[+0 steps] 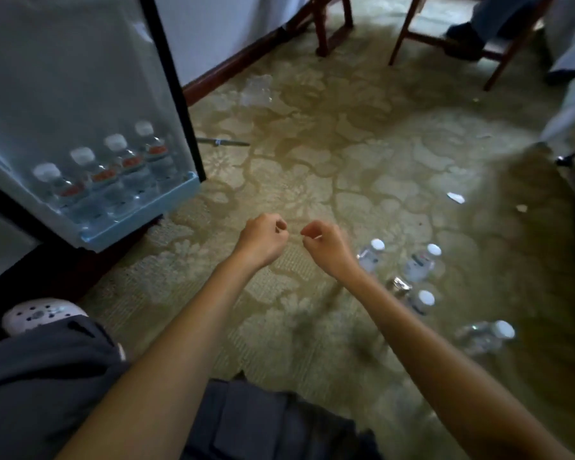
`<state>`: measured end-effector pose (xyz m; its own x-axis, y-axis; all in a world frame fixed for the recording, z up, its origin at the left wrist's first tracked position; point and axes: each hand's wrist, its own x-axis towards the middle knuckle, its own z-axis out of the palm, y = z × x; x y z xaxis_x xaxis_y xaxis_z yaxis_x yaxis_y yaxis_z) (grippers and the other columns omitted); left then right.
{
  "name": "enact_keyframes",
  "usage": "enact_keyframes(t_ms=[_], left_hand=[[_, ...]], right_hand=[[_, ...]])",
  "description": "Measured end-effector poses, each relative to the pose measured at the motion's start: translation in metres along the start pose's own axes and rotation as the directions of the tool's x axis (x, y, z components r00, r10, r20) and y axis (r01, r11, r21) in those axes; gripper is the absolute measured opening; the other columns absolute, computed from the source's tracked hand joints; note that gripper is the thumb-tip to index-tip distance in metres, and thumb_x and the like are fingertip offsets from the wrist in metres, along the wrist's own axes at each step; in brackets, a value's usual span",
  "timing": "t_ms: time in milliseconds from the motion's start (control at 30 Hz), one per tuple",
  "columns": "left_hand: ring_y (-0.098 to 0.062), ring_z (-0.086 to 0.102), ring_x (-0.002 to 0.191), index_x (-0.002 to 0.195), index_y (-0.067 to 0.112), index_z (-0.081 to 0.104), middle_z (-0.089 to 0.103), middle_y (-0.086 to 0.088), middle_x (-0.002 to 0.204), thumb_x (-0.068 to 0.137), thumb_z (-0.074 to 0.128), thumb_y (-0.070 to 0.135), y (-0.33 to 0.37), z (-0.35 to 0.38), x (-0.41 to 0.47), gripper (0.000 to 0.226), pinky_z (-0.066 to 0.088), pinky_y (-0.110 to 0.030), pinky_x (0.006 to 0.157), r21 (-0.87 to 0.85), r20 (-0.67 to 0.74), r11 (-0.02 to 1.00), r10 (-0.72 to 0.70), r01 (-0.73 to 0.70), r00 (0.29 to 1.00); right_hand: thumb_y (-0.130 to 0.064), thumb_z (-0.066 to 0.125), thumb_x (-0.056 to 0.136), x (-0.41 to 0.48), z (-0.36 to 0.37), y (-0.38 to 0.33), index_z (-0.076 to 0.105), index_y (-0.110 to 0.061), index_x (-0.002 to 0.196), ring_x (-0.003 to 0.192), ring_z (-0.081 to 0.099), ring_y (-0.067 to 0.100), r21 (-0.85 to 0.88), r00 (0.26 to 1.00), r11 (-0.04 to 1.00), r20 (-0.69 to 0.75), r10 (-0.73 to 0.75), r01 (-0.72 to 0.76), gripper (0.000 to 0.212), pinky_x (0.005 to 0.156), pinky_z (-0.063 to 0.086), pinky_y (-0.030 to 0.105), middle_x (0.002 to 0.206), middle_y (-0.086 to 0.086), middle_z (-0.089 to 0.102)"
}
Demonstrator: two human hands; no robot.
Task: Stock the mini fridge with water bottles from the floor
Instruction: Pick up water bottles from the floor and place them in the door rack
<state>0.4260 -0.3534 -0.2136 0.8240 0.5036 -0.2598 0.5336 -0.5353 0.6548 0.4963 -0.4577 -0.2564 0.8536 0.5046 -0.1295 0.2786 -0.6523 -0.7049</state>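
The left hand [263,239] and the right hand [326,247] are raised over the carpet [312,167] at frame centre, side by side, near each other but not touching. The fingers of both hands are curled into the palm. No object is visible in either one, and the blur hides whether the right thumb and forefinger meet. Four floor bottles [424,262] with white caps are on the carpet to the right of the right hand, and no finger touches any of them. The closest bottle [372,255] is just beside the right wrist, on its far side from the curled fingers. Two more appear upright farther right. The fourth, the tipped bottle [485,336], lies on its side, well apart from both hands. A crumpled shiny scrap [399,286] lies between the standing ones. The fridge door [63,78] stands open at the left. Its shelf [140,214] carries four shelf bottles [120,154] upright in a single row, white caps up, with red on the labels. The shelf is to the left of the left hand and apart from it. Clear wrap [256,89] lies on the far carpet near the skirting. Chair legs [322,28] stand beyond it. A white shoe [40,315] is at lower left.
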Motion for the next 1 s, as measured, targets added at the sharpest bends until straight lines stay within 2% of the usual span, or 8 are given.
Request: enact_keyframes(t_ms=[100, 167, 233, 333, 567, 700, 800, 1000], left_hand=[[-0.029, 0.058, 0.113, 0.112, 0.007, 0.064, 0.065, -0.014, 0.119, 0.089, 0.049, 0.013, 0.031, 0.057, -0.028, 0.029, 0.047, -0.035, 0.096, 0.003, 0.116, 0.998, 0.061, -0.062, 0.991], [-0.03, 0.059, 0.111, 0.11, 0.006, 0.066, 0.066, -0.016, 0.117, 0.088, 0.05, 0.011, 0.048, 0.092, -0.047, 0.028, 0.048, -0.034, 0.093, 0.003, 0.2, 0.995, 0.099, -0.102, 0.975], [-0.03, 0.061, 0.108, 0.108, 0.003, 0.066, 0.067, -0.018, 0.114, 0.088, 0.05, 0.009, 0.064, 0.128, -0.066, 0.027, 0.046, -0.032, 0.089, 0.016, 0.291, 0.988, 0.142, -0.153, 0.946], [-0.03, 0.061, 0.107, 0.11, 0.001, 0.065, 0.067, -0.017, 0.115, 0.088, 0.049, 0.008, 0.08, 0.169, -0.09, 0.028, 0.046, -0.031, 0.088, 0.028, 0.421, 0.972, 0.2, -0.233, 0.885], [-0.026, 0.059, 0.108, 0.115, 0.001, 0.061, 0.064, -0.017, 0.119, 0.09, 0.047, 0.008, 0.097, 0.231, -0.129, 0.029, 0.042, -0.023, 0.082, 0.072, 0.617, 0.939, 0.223, -0.337, 0.755], [-0.027, 0.058, 0.111, 0.117, 0.001, 0.059, 0.062, -0.016, 0.122, 0.091, 0.048, 0.011, 0.093, 0.239, -0.128, 0.03, 0.044, -0.029, 0.091, 0.117, 0.63, 0.931, 0.199, -0.346, 0.751], [-0.027, 0.057, 0.114, 0.12, 0.002, 0.057, 0.06, -0.016, 0.126, 0.092, 0.047, 0.011, 0.083, 0.236, -0.123, 0.031, 0.045, -0.035, 0.097, 0.143, 0.617, 0.938, 0.165, -0.316, 0.769], [-0.027, 0.059, 0.11, 0.114, 0.0, 0.061, 0.063, -0.016, 0.12, 0.09, 0.05, 0.009, 0.07, 0.226, -0.115, 0.028, 0.045, -0.029, 0.09, 0.121, 0.564, 0.96, 0.144, -0.254, 0.813]], right_hand=[[-0.007, 0.056, 0.084, -0.051, -0.027, 0.057, 0.068, -0.001, 0.1, 0.097, 0.064, 0.026, 0.019, 0.995, 0.996, -0.056, 0.086, -0.085, 0.021, 0.081, 0.043, 0.026, 0.103, 0.015, 0.07], [-0.006, 0.057, 0.082, -0.08, -0.038, 0.096, 0.069, 0.0, 0.096, 0.094, 0.064, 0.029, 0.034, 0.982, 0.988, -0.11, 0.152, -0.15, 0.019, 0.084, 0.045, 0.031, 0.099, 0.017, 0.071], [-0.006, 0.056, 0.082, -0.11, -0.049, 0.136, 0.068, 0.001, 0.094, 0.094, 0.064, 0.03, 0.052, 0.954, 0.967, -0.16, 0.255, -0.249, 0.018, 0.083, 0.048, 0.035, 0.098, 0.018, 0.07], [-0.005, 0.053, 0.083, -0.148, -0.064, 0.186, 0.065, 0.002, 0.098, 0.098, 0.06, 0.03, 0.037, 0.886, 0.917, -0.244, 0.394, -0.397, 0.02, 0.078, 0.041, 0.029, 0.104, 0.019, 0.067], [-0.022, 0.053, 0.087, -0.2, -0.063, 0.27, 0.036, -0.01, 0.134, 0.133, 0.03, 0.032, -0.137, 0.73, 0.731, -0.306, 0.611, -0.669, 0.052, 0.11, 0.029, 0.045, 0.141, 0.014, 0.037], [-0.019, 0.053, 0.09, -0.202, -0.063, 0.287, 0.038, -0.014, 0.132, 0.121, 0.043, 0.03, -0.184, 0.712, 0.69, -0.25, 0.656, -0.7, 0.045, 0.102, 0.039, 0.041, 0.134, 0.013, 0.041], [-0.013, 0.054, 0.09, -0.198, -0.064, 0.291, 0.043, -0.013, 0.127, 0.107, 0.052, 0.027, -0.217, 0.725, 0.695, -0.289, 0.625, -0.686, 0.038, 0.095, 0.045, 0.037, 0.125, 0.014, 0.045], [-0.016, 0.061, 0.086, -0.189, -0.065, 0.281, 0.05, -0.012, 0.114, 0.098, 0.059, 0.03, -0.164, 0.799, 0.787, -0.229, 0.556, -0.594, 0.031, 0.083, 0.052, 0.039, 0.11, 0.014, 0.059]])
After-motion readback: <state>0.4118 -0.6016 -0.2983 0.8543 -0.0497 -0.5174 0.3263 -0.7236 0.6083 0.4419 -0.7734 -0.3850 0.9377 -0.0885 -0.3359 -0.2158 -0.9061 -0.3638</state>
